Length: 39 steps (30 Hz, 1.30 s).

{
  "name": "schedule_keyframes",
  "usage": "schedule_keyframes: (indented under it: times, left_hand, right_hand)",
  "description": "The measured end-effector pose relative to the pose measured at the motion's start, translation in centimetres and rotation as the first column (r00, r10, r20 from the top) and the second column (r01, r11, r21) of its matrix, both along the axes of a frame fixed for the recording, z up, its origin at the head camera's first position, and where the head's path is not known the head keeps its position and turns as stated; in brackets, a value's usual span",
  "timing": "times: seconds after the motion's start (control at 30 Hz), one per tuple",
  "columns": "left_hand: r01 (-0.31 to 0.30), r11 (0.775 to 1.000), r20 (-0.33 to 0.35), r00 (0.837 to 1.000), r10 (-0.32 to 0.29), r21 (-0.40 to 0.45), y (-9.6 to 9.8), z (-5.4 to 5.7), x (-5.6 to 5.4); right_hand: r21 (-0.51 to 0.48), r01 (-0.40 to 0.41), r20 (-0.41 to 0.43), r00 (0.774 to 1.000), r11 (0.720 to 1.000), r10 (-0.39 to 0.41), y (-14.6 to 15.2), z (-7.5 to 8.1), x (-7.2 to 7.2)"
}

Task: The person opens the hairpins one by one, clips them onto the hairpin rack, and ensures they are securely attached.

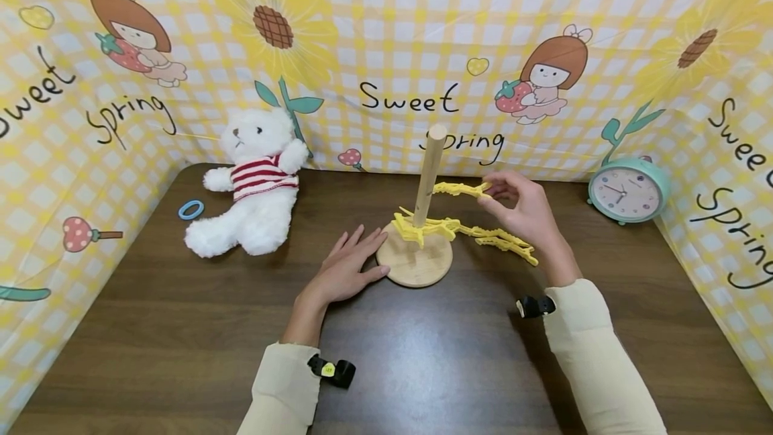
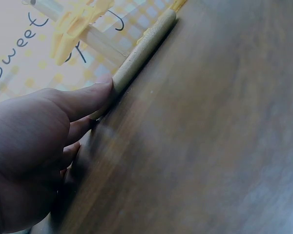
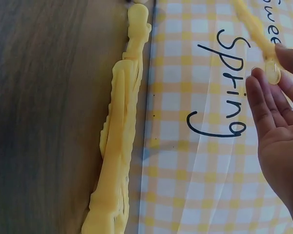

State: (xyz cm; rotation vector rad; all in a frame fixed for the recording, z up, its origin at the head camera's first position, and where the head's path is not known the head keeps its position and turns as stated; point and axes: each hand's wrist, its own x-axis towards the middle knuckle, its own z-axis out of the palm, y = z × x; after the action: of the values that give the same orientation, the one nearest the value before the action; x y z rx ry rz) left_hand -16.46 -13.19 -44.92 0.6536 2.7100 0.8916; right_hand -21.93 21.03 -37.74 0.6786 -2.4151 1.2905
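A wooden post [image 1: 429, 176] stands upright on a round wooden base [image 1: 417, 270]. Around its foot sit yellow branch-shaped pieces [image 1: 443, 227], some reaching out to the right over the table; they loom large in the right wrist view [image 3: 117, 131]. With thumb and fingertips my right hand [image 1: 522, 207] pinches the end of another yellow branch-shaped piece [image 1: 455, 189], whose far end reaches behind the post, above the others. My left hand [image 1: 350, 267] rests at the base's left edge, fingers extended; in the left wrist view the thumb [image 2: 90, 97] touches the rim.
A white teddy bear [image 1: 260, 186] in a striped shirt sits back left against the patterned cloth [image 1: 386, 32]. Beside it lies a blue ring [image 1: 190, 209]. A green alarm clock [image 1: 628, 190] stands back right. Everything is on a brown wooden table [image 1: 181, 341].
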Motion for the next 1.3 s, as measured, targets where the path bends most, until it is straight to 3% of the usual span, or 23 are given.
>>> schedule_keyframes:
  times: [0.1,0.33,0.53,0.87,1.13,1.3]
  left_hand:
    - [0.0,1.0,-0.004,1.0,0.0,0.0,0.0,0.0,0.0]
    - [0.002,1.0,-0.009,1.0,-0.002,0.007,0.0,0.1,0.1]
    - [0.002,1.0,-0.007,1.0,-0.002,0.009,0.0,0.1,0.1]
    - [0.002,1.0,0.002,1.0,-0.002,-0.001,0.0,0.1,0.0]
    - [0.0,1.0,-0.001,1.0,0.0,0.002,0.0,0.1,0.0]
    - [0.002,1.0,-0.002,1.0,-0.002,0.001,0.0,-0.1,0.0]
  right_hand:
    - [-0.049,-0.043,-0.006,0.999,0.998,0.042,0.0,0.2,0.6]
    - [-0.071,-0.069,0.031,0.997,0.995,0.072,-0.6,2.8,3.1]
    - [-0.06,-0.055,0.064,0.996,0.997,0.058,1.0,0.9,2.1]
    - [-0.031,-0.059,0.119,0.991,0.998,0.063,0.9,0.9,2.2]
    - [-0.013,-0.1,0.014,0.995,0.995,0.1,-0.4,0.8,2.1]
    - [-0.032,-0.125,-0.004,0.992,0.992,0.125,-1.3,0.5,2.3]
